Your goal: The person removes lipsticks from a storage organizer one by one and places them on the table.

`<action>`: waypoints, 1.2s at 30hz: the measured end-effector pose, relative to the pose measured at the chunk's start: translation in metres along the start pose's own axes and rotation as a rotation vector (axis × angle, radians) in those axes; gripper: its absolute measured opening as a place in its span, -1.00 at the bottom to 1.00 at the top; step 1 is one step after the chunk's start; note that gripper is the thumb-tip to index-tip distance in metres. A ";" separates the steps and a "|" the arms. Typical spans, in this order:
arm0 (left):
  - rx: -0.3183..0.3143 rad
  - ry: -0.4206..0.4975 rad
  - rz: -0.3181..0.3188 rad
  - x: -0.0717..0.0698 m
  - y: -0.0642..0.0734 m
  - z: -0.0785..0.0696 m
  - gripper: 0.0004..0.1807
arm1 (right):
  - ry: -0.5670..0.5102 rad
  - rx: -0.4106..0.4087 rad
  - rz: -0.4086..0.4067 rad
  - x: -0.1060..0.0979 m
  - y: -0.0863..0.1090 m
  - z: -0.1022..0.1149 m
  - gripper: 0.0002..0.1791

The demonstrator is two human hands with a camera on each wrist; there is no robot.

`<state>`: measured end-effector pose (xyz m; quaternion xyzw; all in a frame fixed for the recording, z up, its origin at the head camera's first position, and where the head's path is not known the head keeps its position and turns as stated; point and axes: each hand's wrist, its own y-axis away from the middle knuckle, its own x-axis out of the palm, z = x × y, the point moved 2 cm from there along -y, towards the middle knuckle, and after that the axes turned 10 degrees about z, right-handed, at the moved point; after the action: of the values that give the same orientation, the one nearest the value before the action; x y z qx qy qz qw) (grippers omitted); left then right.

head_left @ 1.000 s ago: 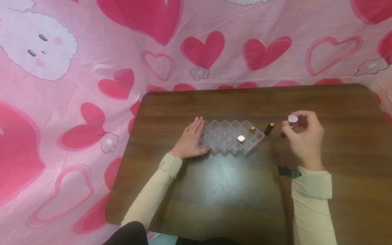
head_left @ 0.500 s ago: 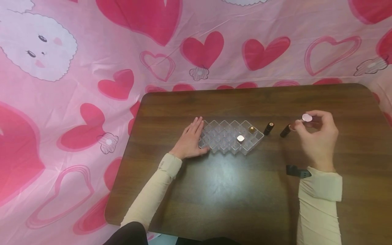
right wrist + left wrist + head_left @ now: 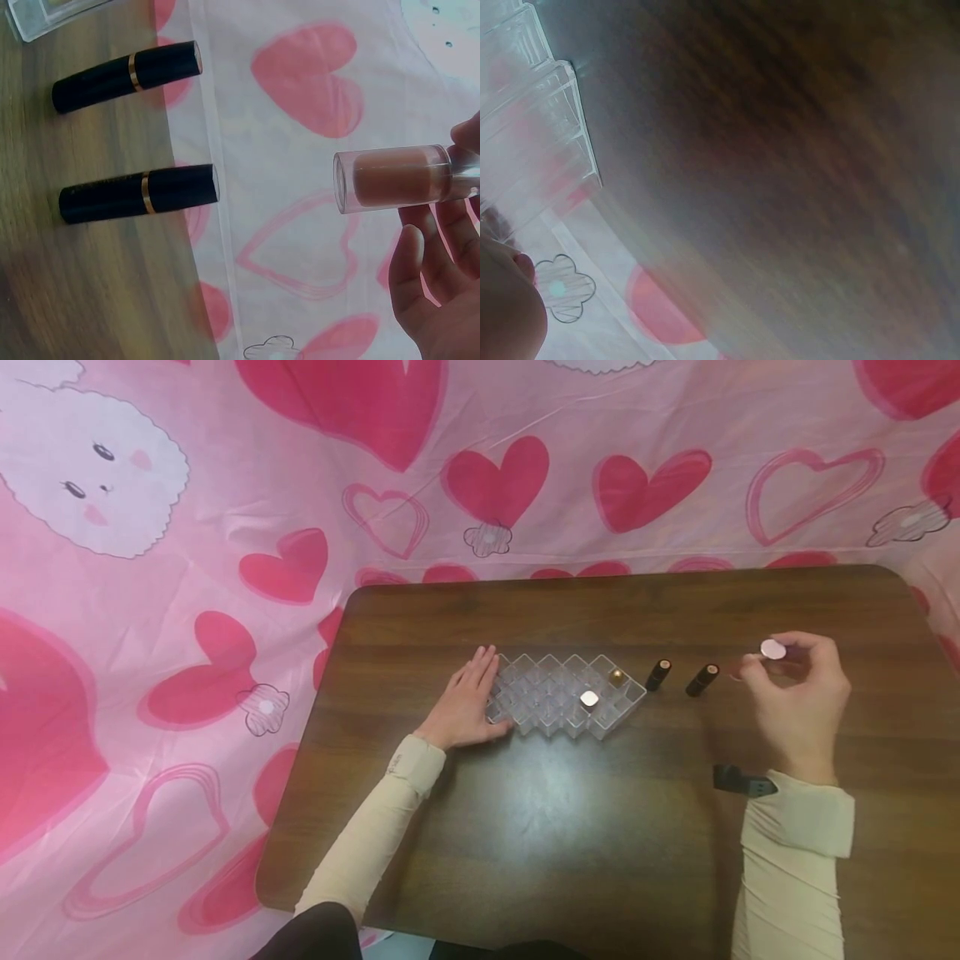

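My left hand (image 3: 465, 706) lies with extended fingers against the left end of a clear plastic lipstick organizer (image 3: 536, 700), a lattice of diamond-shaped compartments. One compartment holds a white-topped item (image 3: 589, 699), another a gold-topped one (image 3: 617, 676). Between thumb and fingers, my right hand (image 3: 798, 702) pinches a small clear cosmetic bottle (image 3: 397, 176) by its upper end, its peach contents visible through the walls. Two black lipsticks with gold bands stand upright left of that hand: one lipstick (image 3: 658, 676) beside the organizer's right corner, the other lipstick (image 3: 702, 681) nearer the bottle.
Everything stands on a dark brown wooden table (image 3: 540, 827) with rounded corners. A pink fabric backdrop (image 3: 570, 510) printed with hearts hangs behind and to the left. The black camera mount (image 3: 742, 781) sticks out at my right wrist.
My right hand has moved to the right with the cosmetic bottle, leaving the second black lipstick in full view. The left hand, organizer and both lipsticks have stayed in place.
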<state>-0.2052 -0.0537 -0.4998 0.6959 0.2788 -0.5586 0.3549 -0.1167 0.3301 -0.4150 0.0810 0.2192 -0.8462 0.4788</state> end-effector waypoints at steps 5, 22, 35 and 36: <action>0.004 0.009 -0.003 0.000 0.000 0.000 0.20 | 0.012 0.031 0.004 -0.004 0.000 -0.004 -0.66; 0.000 0.007 0.006 0.001 -0.001 0.001 0.19 | 0.019 0.112 0.010 -0.016 -0.002 -0.015 -0.65; 0.002 0.005 -0.001 0.001 0.000 0.001 0.20 | 0.024 0.238 0.093 -0.022 -0.002 -0.029 -0.65; 0.002 0.005 0.000 0.001 0.000 0.001 0.20 | 0.029 0.241 0.099 -0.022 -0.002 -0.029 -0.65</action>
<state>-0.2058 -0.0544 -0.5006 0.6975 0.2792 -0.5572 0.3537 -0.1087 0.3612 -0.4329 0.1608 0.1184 -0.8405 0.5037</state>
